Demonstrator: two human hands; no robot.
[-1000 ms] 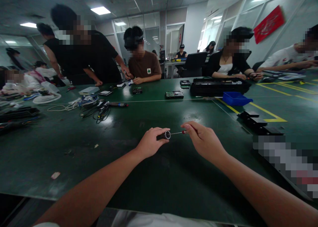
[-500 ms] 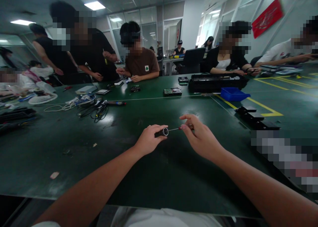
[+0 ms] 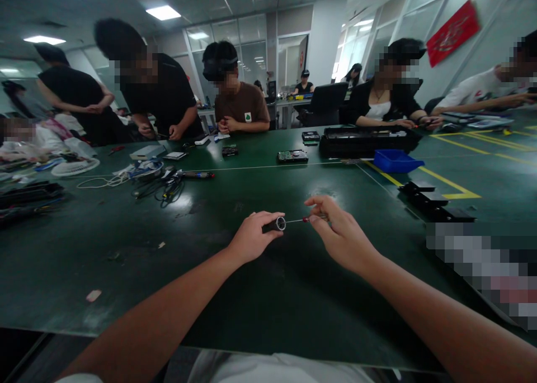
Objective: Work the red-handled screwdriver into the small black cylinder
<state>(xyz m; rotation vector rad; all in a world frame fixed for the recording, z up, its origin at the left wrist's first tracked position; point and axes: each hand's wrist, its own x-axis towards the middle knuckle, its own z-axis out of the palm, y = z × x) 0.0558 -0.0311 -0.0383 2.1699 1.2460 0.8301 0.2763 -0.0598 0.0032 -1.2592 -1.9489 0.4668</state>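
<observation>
My left hand [image 3: 250,239] is closed around a small dark cylindrical part [image 3: 278,223] with a pale ring at its end, which faces me. In my right hand [image 3: 335,226] is a screwdriver [image 3: 305,220], its red-collared handle mostly hidden by the fingers. The thin metal shaft points left and its tip meets the ringed end of the cylinder; how deep it sits there I cannot tell. Both hands are above the green table [image 3: 235,305], near its middle.
Ahead lie a hard drive [image 3: 292,156], a long black housing [image 3: 369,141] and a blue tray [image 3: 396,161]. Black brackets [image 3: 434,201] are at right. Tangled cables [image 3: 161,184] and a pen-like tool [image 3: 197,175] are at left. Several people are around the table.
My hands hold nearly the same pose, with a slight shift of the right fingers on the screwdriver. Across the table, a standing person in black has lowered their raised hand.
</observation>
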